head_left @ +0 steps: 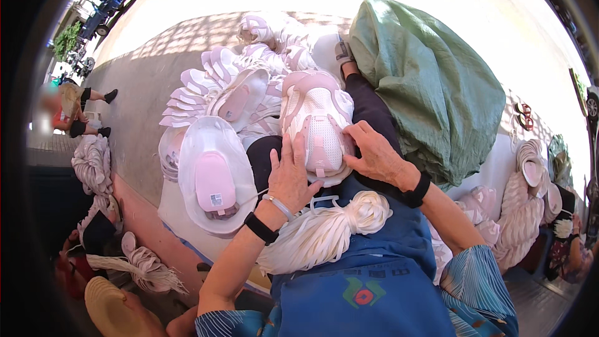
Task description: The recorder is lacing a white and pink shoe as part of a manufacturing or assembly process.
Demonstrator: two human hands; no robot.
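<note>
On my lap lies a white and pale pink mesh shoe upper (318,118), its heel end toward me, apparently on top of others. My left hand (290,171) rests on its left side, fingers stretched out flat and thumb spread toward the near edge. At the right edge, my right hand (377,159) curls its fingers and thumb around the side of the upper; the fingertips are partly hidden. A bundle of white shoelaces (318,234) lies across my blue apron (368,287), just below the hands.
Left of my lap sits a shoe upper with a pink insole (215,181), beside stacked uppers (206,87). A green sack (424,87) bulges at the right. More uppers (521,218) hang farther right. Other people sit around, one with a straw hat (112,306); blue vehicles (115,0) stand far left.
</note>
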